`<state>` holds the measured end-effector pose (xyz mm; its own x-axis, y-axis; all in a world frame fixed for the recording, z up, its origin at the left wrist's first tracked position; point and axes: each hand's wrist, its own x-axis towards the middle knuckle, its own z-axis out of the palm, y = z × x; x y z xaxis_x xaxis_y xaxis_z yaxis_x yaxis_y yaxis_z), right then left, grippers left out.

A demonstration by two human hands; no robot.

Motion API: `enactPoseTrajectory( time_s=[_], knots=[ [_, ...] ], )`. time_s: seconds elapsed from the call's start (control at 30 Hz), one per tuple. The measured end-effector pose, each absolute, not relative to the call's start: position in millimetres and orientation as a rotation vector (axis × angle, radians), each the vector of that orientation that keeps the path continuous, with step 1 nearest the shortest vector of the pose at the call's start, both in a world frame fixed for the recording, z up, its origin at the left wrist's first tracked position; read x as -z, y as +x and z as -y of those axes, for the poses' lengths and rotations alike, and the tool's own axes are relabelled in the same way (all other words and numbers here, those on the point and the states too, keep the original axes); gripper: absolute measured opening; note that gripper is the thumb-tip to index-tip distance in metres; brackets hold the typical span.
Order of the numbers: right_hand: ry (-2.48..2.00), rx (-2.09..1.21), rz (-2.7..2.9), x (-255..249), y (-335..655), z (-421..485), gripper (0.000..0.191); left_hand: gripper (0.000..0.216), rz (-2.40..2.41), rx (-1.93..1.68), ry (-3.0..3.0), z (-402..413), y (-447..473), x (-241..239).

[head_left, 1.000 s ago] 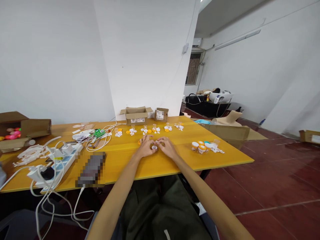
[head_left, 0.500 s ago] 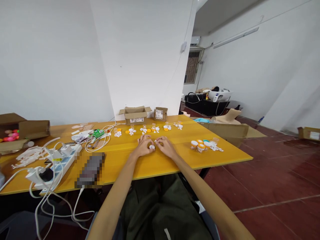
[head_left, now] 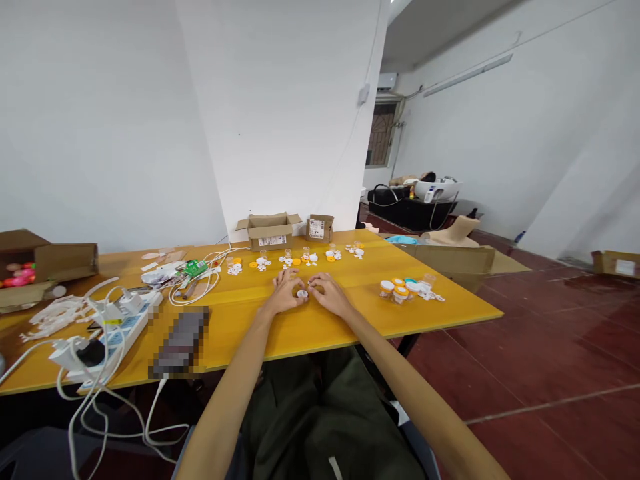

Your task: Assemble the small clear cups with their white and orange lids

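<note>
L hand (head_left: 286, 294) grips sm. clear cup (head_left: 302, 295), thumb + fingers round it, nr front of desk (head_left: 230, 333); R hand (head_left: 328, 295) pinches tiny white pc. (head_left: 311, 285) just beside cup. Lidded jars (head_left: 400, 291) off to R. Beyond: row of white parts (head_left: 262, 264) w/ orange lids (head_left: 297, 262), then 2 cardboard boxes (head_left: 271, 235) by wall (head_left: 280, 120).

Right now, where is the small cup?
Just below centre in the head view, the small cup is between the left hand and right hand, nearer the left.
</note>
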<state>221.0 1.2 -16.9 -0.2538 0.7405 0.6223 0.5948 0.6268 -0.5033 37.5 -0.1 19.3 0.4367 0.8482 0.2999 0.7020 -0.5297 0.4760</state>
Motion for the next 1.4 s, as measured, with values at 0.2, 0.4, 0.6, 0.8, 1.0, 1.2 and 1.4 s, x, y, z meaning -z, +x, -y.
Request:
enactPoseTrajectory(
  time_s=[0.2, 0.4, 0.6, 0.8, 1.0, 1.2, 1.4],
  knots=[
    [-1.002, -0.168, 2.026, 12.4, 219.6, 4.2, 0.015, 0.013, -1.371, -0.960, 2.315, -7.0, 35.0, -18.9],
    [-0.949, -0.072, 2.115, 10.7, 218.0, 8.0, 0.018, 0.014, -1.531, -1.169, 2.194, -15.2, 32.1, -16.6],
    [-0.973, -0.028, 2.161, 11.1, 218.3, 8.9, 0.012, 0.014, -1.657, -1.261, 2.102, -18.8, 31.7, -15.8],
    [-0.980, -0.033, 2.189, 12.3, 218.0, 7.9, 0.008, 0.015, -1.718, -1.251, 2.048, -16.3, 31.0, -19.5],
    [-0.981, -0.039, 2.192, 14.4, 218.2, 6.9, 0.011, 0.013, -1.805, -1.098, 2.003, -14.6, 31.7, -20.0],
    [-1.014, -0.074, 2.214, 13.7, 217.0, 8.0, 0.013, 0.021, -1.835, -0.981, 2.002, -18.0, 28.7, -15.5],
    [-1.029, -0.103, 2.242, 10.2, 214.0, 11.7, 0.012, 0.020, -1.776, -0.999, 2.022, -24.6, 24.5, -8.6]
  ],
)
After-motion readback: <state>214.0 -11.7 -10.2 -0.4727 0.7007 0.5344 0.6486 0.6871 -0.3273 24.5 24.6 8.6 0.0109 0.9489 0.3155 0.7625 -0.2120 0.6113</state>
